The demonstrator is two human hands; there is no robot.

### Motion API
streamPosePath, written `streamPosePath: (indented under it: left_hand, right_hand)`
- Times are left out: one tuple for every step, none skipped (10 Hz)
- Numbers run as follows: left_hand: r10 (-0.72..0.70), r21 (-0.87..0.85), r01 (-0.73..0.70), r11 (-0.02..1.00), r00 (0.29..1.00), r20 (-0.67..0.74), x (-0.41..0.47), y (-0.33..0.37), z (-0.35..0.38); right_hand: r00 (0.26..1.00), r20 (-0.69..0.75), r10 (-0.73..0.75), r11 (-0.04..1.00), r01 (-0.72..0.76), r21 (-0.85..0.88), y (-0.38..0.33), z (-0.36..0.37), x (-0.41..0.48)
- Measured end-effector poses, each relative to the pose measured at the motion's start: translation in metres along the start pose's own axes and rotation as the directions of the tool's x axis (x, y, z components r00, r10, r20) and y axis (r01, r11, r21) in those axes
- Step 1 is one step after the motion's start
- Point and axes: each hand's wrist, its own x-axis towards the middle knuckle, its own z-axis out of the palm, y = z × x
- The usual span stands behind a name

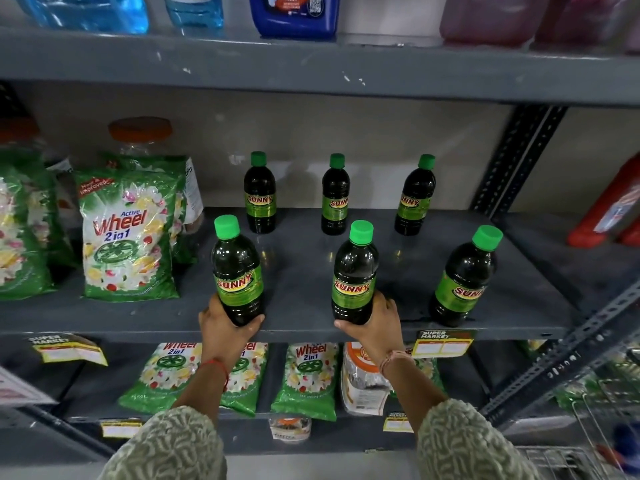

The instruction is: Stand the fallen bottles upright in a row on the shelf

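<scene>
Several dark bottles with green caps and "SUNNY" labels stand upright on the grey shelf (298, 268), in two rows of three. My left hand (225, 327) grips the base of the front left bottle (237, 271). The base of the front middle bottle (354, 273) is held by my right hand (375, 322). A front right bottle (462, 277) stands free near the shelf's front edge. Behind them stand the back left bottle (259, 192), the back middle bottle (335, 195) and the back right bottle (414, 195).
Green "Wheel" detergent bags (128, 237) stand to the left on the same shelf, with more on the shelf below (304, 379). Red containers (609, 209) sit at the right. The upper shelf edge (311, 67) hangs overhead. A slotted metal upright (516, 157) bounds the right side.
</scene>
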Motion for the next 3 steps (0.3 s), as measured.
streamPosePath:
  left_hand:
    - [-0.005, 0.021, 0.004, 1.000, 1.000, 0.028, -0.002, 0.001, -0.002]
    - [-0.009, -0.084, 0.009, 0.996, 1.000, -0.003, -0.005, 0.004, -0.005]
    - [0.063, -0.075, -0.071, 0.995, 0.993, -0.103, -0.032, 0.007, -0.008]
  right_hand:
    - [0.999, 0.042, 0.024, 1.000, -0.024, -0.013, -0.002, -0.002, 0.000]
    - [0.999, 0.030, 0.027, 0.998, -0.029, 0.061, -0.001, -0.005, -0.007]
    - [0.990, -0.125, -0.062, 0.994, 0.073, 0.083, 0.003, -0.003, -0.031]
